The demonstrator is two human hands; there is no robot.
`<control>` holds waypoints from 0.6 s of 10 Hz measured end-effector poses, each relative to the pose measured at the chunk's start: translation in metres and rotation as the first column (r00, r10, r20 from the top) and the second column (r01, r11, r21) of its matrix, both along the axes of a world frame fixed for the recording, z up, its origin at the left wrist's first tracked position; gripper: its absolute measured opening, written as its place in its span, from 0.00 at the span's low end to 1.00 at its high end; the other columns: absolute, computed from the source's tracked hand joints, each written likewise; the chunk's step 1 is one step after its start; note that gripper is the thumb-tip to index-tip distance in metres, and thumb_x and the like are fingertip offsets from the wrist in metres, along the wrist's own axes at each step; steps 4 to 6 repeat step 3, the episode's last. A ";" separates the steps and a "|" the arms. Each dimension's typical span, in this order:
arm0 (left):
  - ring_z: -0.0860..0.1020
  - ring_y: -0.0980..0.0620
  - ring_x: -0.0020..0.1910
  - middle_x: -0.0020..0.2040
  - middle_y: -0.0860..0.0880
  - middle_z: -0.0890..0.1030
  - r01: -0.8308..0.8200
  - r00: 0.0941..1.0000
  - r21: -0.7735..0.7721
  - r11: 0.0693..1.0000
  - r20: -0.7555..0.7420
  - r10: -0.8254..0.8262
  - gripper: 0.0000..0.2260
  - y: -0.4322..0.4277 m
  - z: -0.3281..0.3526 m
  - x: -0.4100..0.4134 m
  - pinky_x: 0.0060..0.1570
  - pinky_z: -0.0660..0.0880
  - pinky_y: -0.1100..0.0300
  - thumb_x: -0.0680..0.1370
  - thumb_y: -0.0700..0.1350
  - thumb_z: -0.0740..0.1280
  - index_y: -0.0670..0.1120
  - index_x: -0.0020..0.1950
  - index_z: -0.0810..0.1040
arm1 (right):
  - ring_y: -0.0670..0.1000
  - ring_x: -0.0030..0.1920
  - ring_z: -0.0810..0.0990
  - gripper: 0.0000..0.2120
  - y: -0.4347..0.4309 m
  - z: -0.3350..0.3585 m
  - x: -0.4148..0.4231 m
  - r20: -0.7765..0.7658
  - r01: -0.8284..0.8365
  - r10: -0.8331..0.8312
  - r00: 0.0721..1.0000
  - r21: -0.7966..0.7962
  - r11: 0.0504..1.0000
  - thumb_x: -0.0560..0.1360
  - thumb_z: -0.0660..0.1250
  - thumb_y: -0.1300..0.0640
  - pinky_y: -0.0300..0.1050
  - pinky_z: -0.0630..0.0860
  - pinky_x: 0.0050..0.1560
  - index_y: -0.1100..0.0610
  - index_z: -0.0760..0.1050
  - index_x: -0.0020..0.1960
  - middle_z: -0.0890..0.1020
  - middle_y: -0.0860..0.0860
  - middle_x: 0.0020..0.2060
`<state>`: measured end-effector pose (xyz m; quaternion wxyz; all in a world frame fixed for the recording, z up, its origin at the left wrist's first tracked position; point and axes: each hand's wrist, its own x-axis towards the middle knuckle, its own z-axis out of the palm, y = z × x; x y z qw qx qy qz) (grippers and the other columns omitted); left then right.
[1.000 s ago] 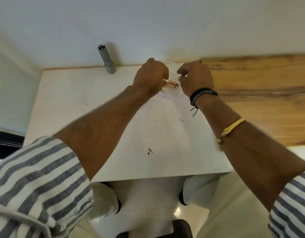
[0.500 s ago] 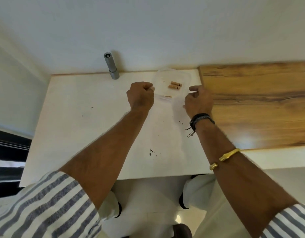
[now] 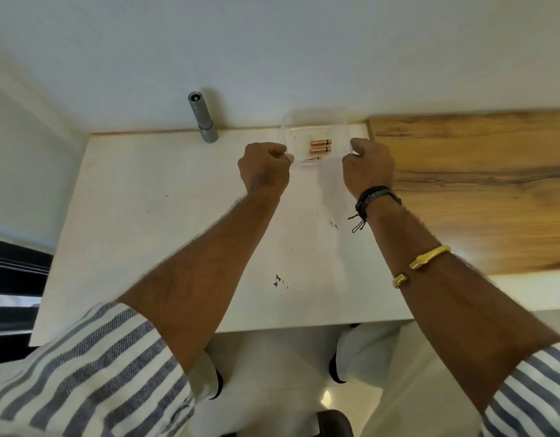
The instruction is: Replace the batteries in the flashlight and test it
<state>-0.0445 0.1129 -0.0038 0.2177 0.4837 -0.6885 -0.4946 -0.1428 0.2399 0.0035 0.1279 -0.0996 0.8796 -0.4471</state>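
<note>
Evidently, step: fetching fresh batteries.
Grip: left hand [image 3: 264, 170] and right hand [image 3: 368, 167] were closed on the clear plastic container's [image 3: 315, 121] near corners.
Between hands: 3 copper batteries [image 3: 320, 146].
Next: probably lift 1 battery out.

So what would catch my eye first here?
Probably the two hands, left hand and right hand, gripping opposite sides of a clear plastic container at the far edge of the white table. Inside it lie copper-coloured batteries. To the left, a grey flashlight stands upright by the wall.

Batteries [image 3: 320, 146] in container [image 3: 316, 119]; flashlight [image 3: 202, 121] stands left.
</note>
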 end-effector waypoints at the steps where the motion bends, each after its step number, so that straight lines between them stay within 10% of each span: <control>1: 0.82 0.48 0.54 0.53 0.47 0.85 0.016 1.000 -0.012 1.000 0.000 -0.016 0.11 -0.002 0.001 -0.002 0.59 0.79 0.52 0.73 0.42 0.75 0.44 0.55 0.85 | 0.51 0.49 0.80 0.09 -0.002 0.001 0.002 0.001 -0.039 0.039 0.999 0.018 0.999 0.76 0.61 0.65 0.35 0.66 0.51 0.51 0.69 0.46 0.82 0.48 0.51; 2: 0.83 0.48 0.54 0.53 0.48 0.86 0.043 0.999 0.010 0.999 -0.030 -0.043 0.11 -0.006 0.000 0.001 0.58 0.80 0.52 0.74 0.44 0.74 0.44 0.55 0.85 | 0.51 0.69 0.77 0.22 -0.001 -0.001 -0.002 0.006 -0.029 0.029 1.000 0.016 0.999 0.78 0.62 0.64 0.34 0.66 0.57 0.56 0.75 0.71 0.77 0.51 0.70; 6: 0.83 0.49 0.52 0.50 0.51 0.85 0.107 0.993 0.028 0.994 -0.043 -0.106 0.10 -0.005 0.001 0.006 0.59 0.79 0.52 0.75 0.45 0.73 0.44 0.55 0.85 | 0.51 0.71 0.74 0.24 0.003 -0.001 -0.003 0.026 -0.040 0.040 0.999 0.034 0.999 0.79 0.63 0.62 0.36 0.67 0.62 0.56 0.72 0.74 0.74 0.52 0.73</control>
